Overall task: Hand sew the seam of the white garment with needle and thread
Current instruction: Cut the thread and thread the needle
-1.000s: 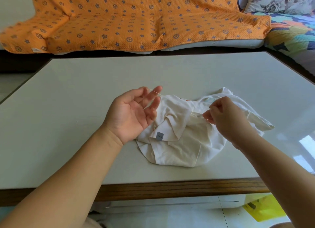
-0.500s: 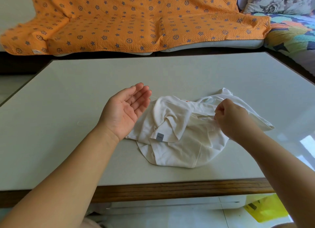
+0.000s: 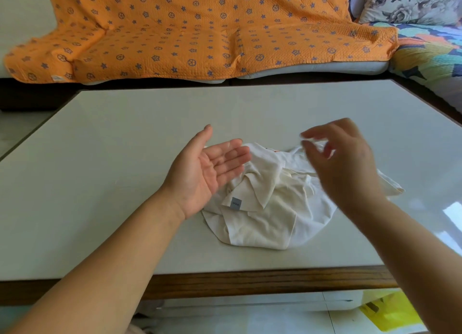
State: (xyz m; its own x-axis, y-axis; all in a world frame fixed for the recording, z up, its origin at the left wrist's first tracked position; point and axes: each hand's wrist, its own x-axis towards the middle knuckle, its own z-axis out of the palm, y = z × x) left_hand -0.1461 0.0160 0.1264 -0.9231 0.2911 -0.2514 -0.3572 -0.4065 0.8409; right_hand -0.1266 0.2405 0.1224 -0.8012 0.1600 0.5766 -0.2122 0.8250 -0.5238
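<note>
White garment (image 3: 270,208): lay crumpled on the surface (image 3: 125,163) under blurred right fingers (image 3: 310,147), grip impossible to tell; beside it left fingers (image 3: 232,152) straight, released, palm up, probably awaiting a stitch.

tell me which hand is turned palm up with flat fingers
The left hand, palm up with fingers straight at the white garment's left edge. The right hand is above the garment, blurred, its back to the camera and fingers bent.

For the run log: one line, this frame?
left hand: open, palm up | right hand: above garment, blurred, grip unclear | garment: crumpled on table
</note>
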